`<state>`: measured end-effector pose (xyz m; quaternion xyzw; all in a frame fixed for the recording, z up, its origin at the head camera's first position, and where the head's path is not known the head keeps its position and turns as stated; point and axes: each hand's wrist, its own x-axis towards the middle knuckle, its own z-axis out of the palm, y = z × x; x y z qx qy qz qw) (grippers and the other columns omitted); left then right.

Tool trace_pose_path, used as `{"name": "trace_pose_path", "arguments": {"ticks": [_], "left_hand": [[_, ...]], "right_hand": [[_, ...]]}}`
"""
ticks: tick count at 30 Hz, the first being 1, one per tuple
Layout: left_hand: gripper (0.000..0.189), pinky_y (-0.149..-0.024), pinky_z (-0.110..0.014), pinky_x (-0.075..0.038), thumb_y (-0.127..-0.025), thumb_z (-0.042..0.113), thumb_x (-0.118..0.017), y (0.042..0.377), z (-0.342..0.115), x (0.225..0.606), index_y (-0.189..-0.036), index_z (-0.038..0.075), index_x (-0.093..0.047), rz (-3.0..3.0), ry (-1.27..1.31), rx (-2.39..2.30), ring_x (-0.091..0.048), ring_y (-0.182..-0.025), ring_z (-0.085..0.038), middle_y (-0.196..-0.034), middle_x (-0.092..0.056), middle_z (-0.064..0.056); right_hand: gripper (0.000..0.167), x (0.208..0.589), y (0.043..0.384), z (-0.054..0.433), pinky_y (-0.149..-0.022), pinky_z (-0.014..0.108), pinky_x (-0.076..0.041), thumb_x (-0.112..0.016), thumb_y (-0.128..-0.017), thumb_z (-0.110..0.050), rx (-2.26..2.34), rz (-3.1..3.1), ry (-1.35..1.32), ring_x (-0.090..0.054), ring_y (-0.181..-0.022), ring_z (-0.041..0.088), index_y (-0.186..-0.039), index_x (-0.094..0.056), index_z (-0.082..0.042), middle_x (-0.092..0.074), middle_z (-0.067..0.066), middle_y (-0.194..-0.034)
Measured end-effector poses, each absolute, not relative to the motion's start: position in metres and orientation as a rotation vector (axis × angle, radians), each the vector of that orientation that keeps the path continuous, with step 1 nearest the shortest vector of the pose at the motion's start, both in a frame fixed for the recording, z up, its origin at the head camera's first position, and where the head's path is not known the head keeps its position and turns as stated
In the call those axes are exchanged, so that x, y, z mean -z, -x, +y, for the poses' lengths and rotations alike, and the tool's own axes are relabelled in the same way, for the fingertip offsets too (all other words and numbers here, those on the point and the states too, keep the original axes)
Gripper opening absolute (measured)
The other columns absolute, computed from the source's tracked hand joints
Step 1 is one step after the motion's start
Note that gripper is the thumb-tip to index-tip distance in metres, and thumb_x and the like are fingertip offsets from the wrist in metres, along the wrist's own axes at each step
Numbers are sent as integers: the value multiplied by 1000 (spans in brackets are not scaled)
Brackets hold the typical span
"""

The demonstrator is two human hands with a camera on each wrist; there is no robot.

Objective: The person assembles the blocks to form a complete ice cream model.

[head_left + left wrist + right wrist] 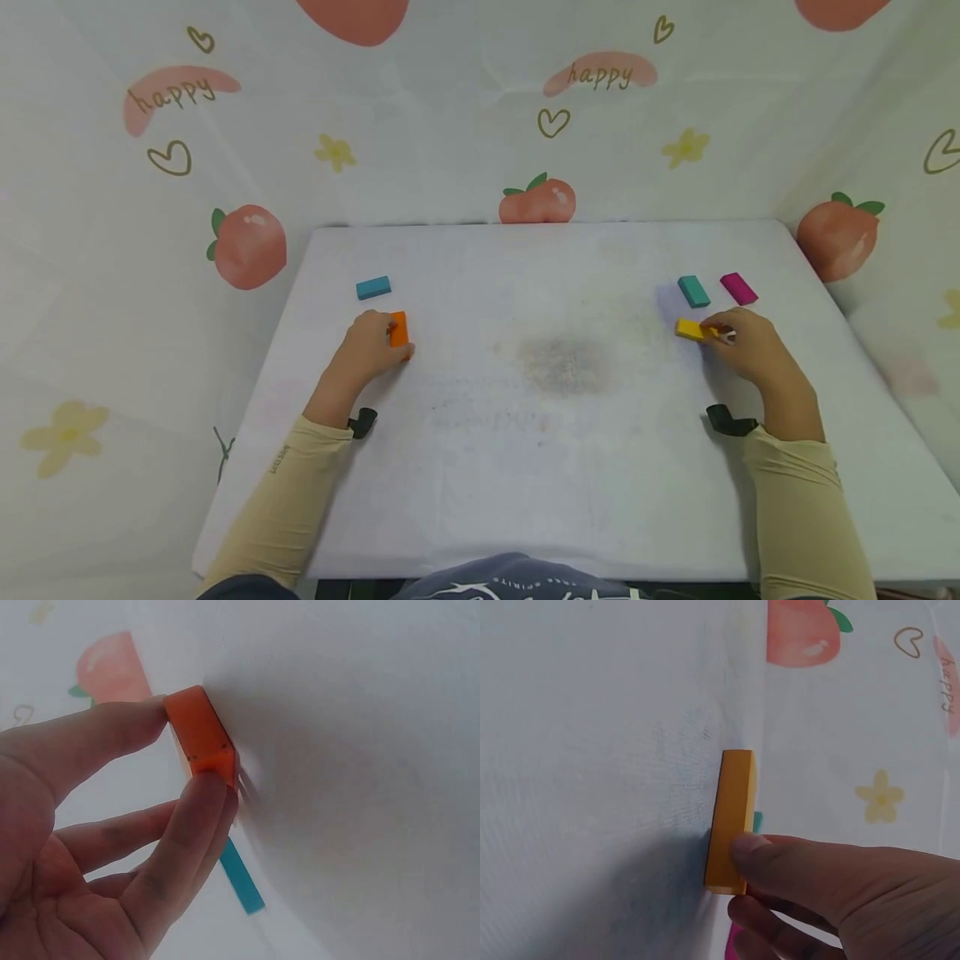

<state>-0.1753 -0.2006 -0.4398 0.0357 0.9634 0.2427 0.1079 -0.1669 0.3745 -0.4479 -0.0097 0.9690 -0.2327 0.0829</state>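
Observation:
On the table's left side my left hand [371, 343] pinches an orange block [400, 330] between thumb and fingertips; the left wrist view shows the orange block [199, 727] gripped at its ends. Just beyond that hand lies a blue block [373, 287]. Over on the right, my right hand [746, 342] pinches a yellow block [689, 330] at its right end. In the right wrist view the thumb lies against the side of the yellow block [732, 817]. Behind this hand are a teal block [693, 292] and a magenta block [739, 288].
Both hands work over a white table [480, 467] with a grey smudge [566, 364] near its middle. A white cloth [435, 117] printed with peaches, hearts and flowers hangs behind and at the sides. Dark wrist straps [731, 421] stick out inward from the sleeves.

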Motion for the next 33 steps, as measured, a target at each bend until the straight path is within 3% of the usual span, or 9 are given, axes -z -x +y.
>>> {"name": "trace_pose_path", "arguments": {"ticks": [8,22,33], "left_hand": [[61,-101,-51,-57,-96,24,-78,177,-195,444,-136,-18,-60,2816,-109,-745,-61,-112,-38,-131,-63,-32],[50,-86,-39,-52,-95,30,-80,178,-138,446,-123,-9,-68,2785,-250,-684,-57,-97,-29,-111,-63,-19],[28,-67,-26,-45,-92,23,-83,161,-84,448,-96,0,-68,2738,-465,-726,-54,-79,-21,-93,-56,-9]], "right_hand": [[30,452,169,365,-101,68,-52,-71,-101,-9,754,2941,97,-58,-112,50,-124,-69,10,-64,32,-121],[30,459,194,323,-100,63,-54,-74,-99,-11,839,2938,238,-62,-108,44,-121,-71,9,-68,29,-116],[30,459,213,291,-104,61,-53,-72,-102,-13,864,2894,302,-61,-114,43,-124,-71,8,-66,27,-123]]}}
